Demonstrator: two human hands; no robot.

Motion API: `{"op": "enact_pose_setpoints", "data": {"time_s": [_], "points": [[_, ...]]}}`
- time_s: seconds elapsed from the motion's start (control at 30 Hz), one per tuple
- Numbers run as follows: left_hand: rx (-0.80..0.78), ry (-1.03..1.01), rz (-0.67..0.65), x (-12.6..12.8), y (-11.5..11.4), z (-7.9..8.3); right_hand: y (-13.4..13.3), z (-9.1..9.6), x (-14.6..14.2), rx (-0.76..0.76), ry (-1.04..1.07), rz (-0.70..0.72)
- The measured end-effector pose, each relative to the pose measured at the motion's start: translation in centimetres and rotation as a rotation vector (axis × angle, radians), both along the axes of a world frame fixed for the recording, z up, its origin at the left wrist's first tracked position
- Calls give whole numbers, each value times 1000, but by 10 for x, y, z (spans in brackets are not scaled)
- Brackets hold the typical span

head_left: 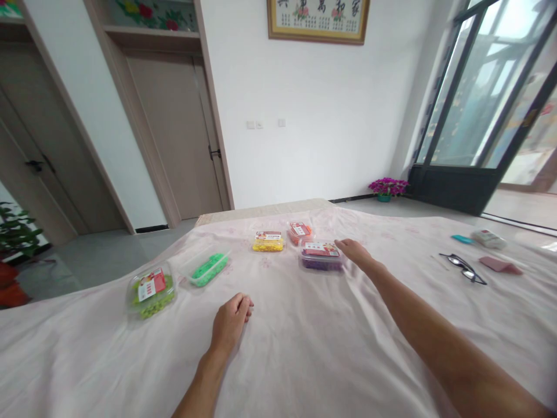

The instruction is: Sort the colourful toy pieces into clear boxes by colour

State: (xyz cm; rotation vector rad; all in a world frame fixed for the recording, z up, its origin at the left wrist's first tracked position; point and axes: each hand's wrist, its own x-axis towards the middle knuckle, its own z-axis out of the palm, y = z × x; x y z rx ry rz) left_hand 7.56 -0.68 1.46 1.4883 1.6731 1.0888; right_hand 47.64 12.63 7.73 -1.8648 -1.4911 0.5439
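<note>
Several clear plastic boxes of coloured bits lie on a pale pink sheet (304,337). My right hand (354,251) reaches out, fingers touching the right side of the purple box (321,256); whether it grips is unclear. My left hand (230,322) rests on the sheet with fingers curled under, holding nothing visible. A yellow box (268,241) and a red box (299,231) lie just beyond the purple one. An open box of green bits (209,269) and a closed yellow-green box (151,291) lie to the left.
Black glasses (463,267), a pink case (499,265), a teal object (461,238) and a small white pack (488,238) lie at the right. Doors stand at the far left, glass doors at the right, a potted purple plant (388,188) by the wall.
</note>
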Motion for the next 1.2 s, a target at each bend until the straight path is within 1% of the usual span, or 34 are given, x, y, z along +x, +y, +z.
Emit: {"op": "enact_pose_setpoints", "data": {"time_s": [0.03,0.1,0.17,0.2,0.23,0.3,0.37,0.43,0.5,0.6,0.77,0.87,1.0,1.13,1.2], "points": [[11,16,-25,0,0,0,-2,2,-2,43,-94,47],[29,37,-64,-1,0,0,-7,3,-11,107,-341,221],[27,37,-59,-1,1,0,-12,2,-25,94,-573,412],[27,33,-55,-1,1,0,-15,1,-32,67,-643,465],[25,27,-52,-2,1,0,-16,-1,-38,51,-693,478],[23,11,-52,-1,1,0,-19,-7,-49,65,-763,417],[27,-2,-54,-1,1,-1,-22,-13,-56,108,-811,308],[37,-5,-61,-1,2,-2,-23,-19,-57,120,-844,214],[38,3,-71,-2,2,-3,-25,-24,-54,91,-857,135],[31,26,-77,-2,2,-3,-24,-28,-40,48,-853,16],[23,47,-83,-3,1,-2,-8,-25,-19,15,-839,-132],[32,49,-80,-3,1,-2,9,-25,-14,7,-841,-192],[33,64,-69,-3,3,-5,34,-28,-5,47,-885,-262],[20,86,-70,-3,5,-7,52,-25,1,17,-864,-233],[18,95,-69,-3,6,-8,56,-21,-6,72,-892,-195]]}}
